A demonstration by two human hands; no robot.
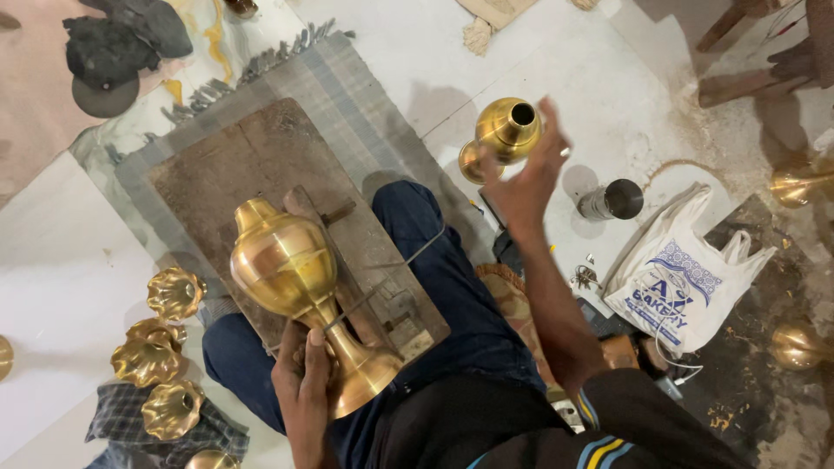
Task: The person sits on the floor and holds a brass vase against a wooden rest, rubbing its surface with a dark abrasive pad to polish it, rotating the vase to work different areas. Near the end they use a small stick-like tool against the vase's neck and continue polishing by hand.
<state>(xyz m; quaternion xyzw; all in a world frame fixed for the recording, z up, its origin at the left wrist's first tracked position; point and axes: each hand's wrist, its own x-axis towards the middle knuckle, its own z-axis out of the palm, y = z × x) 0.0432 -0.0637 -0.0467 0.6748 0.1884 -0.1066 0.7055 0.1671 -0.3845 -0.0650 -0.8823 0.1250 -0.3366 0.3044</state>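
Observation:
My left hand (301, 373) grips the narrow neck of a large brass vase-shaped body (287, 269), which lies tilted over a worn wooden board (217, 174) on my lap. My right hand (530, 178) is raised out to the right and holds a smaller brass piece (506, 130) with an open round mouth and a flared base. A thin wire runs from the vase neck across my blue trouser leg (434, 269).
Several scalloped brass cups (174, 293) lie at the left on a checked cloth. A grey fringed mat (347, 87) lies under the board. A steel tumbler (612, 201) and a white plastic bag (678, 278) sit at the right, with more brass parts (797, 346) beyond.

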